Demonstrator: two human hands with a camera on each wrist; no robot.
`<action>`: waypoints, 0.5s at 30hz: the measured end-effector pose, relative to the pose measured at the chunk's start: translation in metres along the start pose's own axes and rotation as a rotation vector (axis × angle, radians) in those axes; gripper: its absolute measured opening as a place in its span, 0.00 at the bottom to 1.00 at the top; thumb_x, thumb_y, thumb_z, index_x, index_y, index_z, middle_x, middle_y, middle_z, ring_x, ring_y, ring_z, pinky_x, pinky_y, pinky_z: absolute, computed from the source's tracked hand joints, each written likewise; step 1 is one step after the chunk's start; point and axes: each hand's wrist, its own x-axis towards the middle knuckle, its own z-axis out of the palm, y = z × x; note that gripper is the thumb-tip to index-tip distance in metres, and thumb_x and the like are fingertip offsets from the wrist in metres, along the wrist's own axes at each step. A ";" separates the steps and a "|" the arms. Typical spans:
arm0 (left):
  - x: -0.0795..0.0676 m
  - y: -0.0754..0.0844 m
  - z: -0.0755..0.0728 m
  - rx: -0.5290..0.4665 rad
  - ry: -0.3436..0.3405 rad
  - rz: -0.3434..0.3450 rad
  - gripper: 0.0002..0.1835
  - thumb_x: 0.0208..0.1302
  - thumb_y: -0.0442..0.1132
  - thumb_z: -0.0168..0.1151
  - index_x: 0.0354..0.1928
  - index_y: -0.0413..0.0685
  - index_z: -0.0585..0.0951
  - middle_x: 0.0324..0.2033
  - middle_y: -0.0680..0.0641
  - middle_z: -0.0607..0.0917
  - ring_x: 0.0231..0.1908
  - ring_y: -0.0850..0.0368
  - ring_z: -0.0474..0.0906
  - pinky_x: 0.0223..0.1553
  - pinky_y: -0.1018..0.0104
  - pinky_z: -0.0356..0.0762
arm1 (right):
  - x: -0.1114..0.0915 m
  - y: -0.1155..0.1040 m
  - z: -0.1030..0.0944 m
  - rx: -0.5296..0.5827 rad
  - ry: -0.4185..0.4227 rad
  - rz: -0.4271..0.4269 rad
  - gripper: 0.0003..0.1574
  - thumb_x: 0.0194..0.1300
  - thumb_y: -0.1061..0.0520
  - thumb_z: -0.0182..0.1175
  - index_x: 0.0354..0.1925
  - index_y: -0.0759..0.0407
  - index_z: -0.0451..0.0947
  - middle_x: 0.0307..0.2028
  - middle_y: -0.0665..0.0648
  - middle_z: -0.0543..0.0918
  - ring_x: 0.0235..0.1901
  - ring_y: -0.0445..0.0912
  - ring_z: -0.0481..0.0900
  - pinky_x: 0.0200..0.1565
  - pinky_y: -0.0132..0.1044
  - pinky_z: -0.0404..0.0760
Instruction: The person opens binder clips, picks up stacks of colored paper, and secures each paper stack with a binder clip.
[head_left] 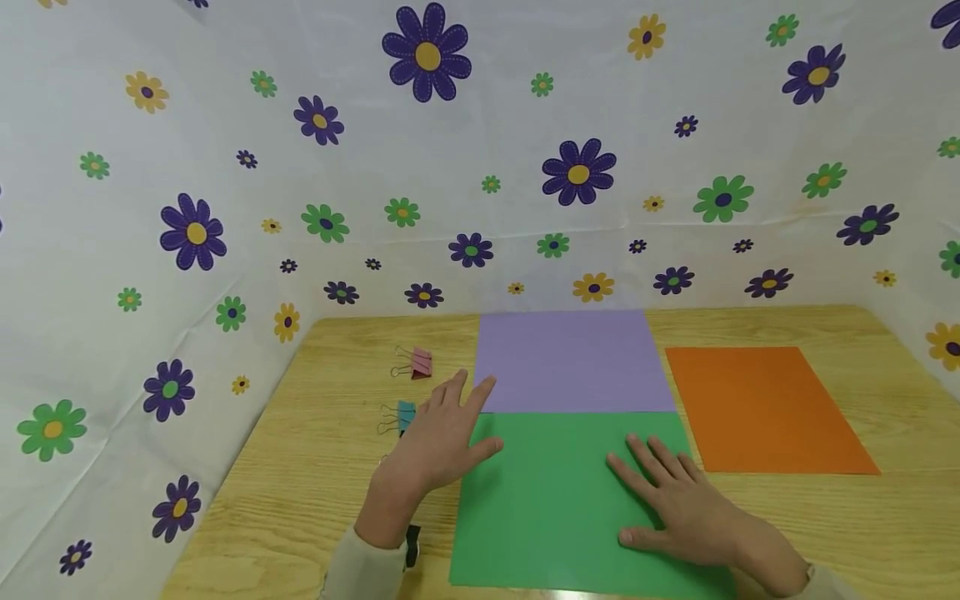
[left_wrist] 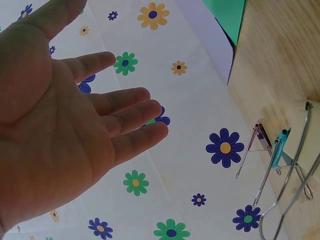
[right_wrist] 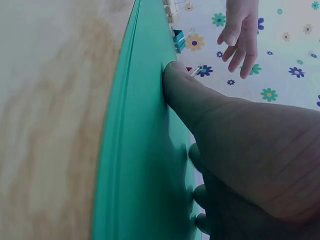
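Green paper (head_left: pixel 555 508), lower centre; long axis runs left-right across frame. Right hand (head_left: pixel 684 510) spread, touching it; left hand (head_left: pixel 441 435) spread, above its upper-left corner.

On the table (head_left: pixel 300 467) before me, the near paper (head_left: pixel 555 492) is lying with the far paper (head_left: pixel 570 362) directly behind it, the latter extending toward the hanging cloth (head_left: pixel 525 117), while the right-hand paper (head_left: pixel 768 408) is lying to their right. Left of the papers, a far clip (head_left: pixel 422 363), a middle clip (head_left: pixel 406 414) and a near clip (left_wrist: pixel 311 140) are forming a row. The right hand (head_left: pixel 682 500) is resting on the near paper's right half; the left hand (head_left: pixel 442 429) is hovering between clips and papers.
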 end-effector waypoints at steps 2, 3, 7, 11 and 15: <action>0.000 0.000 0.000 0.001 -0.002 -0.003 0.42 0.69 0.56 0.61 0.77 0.53 0.56 0.74 0.32 0.54 0.72 0.32 0.54 0.67 0.37 0.59 | 0.000 0.000 0.001 -0.003 -0.011 0.002 0.56 0.63 0.25 0.55 0.76 0.53 0.56 0.76 0.70 0.49 0.73 0.71 0.46 0.64 0.73 0.52; 0.000 -0.001 0.000 0.002 -0.003 -0.005 0.42 0.69 0.56 0.61 0.77 0.53 0.56 0.74 0.32 0.54 0.72 0.33 0.54 0.67 0.37 0.59 | 0.000 0.000 0.001 -0.004 -0.014 0.004 0.56 0.63 0.25 0.55 0.76 0.53 0.56 0.76 0.69 0.49 0.73 0.71 0.46 0.64 0.73 0.51; 0.000 -0.001 -0.002 -0.004 -0.011 -0.016 0.42 0.69 0.56 0.61 0.77 0.53 0.55 0.74 0.32 0.54 0.72 0.33 0.54 0.67 0.37 0.59 | 0.000 0.000 0.002 -0.003 -0.018 0.009 0.55 0.63 0.25 0.55 0.76 0.53 0.57 0.76 0.69 0.49 0.73 0.71 0.46 0.64 0.73 0.51; -0.001 -0.003 -0.003 -0.027 -0.017 -0.030 0.42 0.69 0.55 0.62 0.77 0.53 0.55 0.74 0.32 0.54 0.72 0.32 0.53 0.67 0.37 0.58 | 0.000 0.001 0.002 -0.003 -0.019 0.009 0.55 0.63 0.25 0.55 0.76 0.53 0.56 0.76 0.69 0.49 0.73 0.71 0.46 0.64 0.73 0.51; -0.004 -0.011 -0.003 -0.042 -0.013 -0.045 0.42 0.68 0.55 0.62 0.77 0.52 0.55 0.74 0.32 0.53 0.73 0.31 0.51 0.65 0.35 0.61 | 0.001 0.001 0.002 0.002 -0.028 0.011 0.55 0.64 0.25 0.54 0.76 0.52 0.56 0.76 0.68 0.49 0.73 0.70 0.46 0.64 0.73 0.51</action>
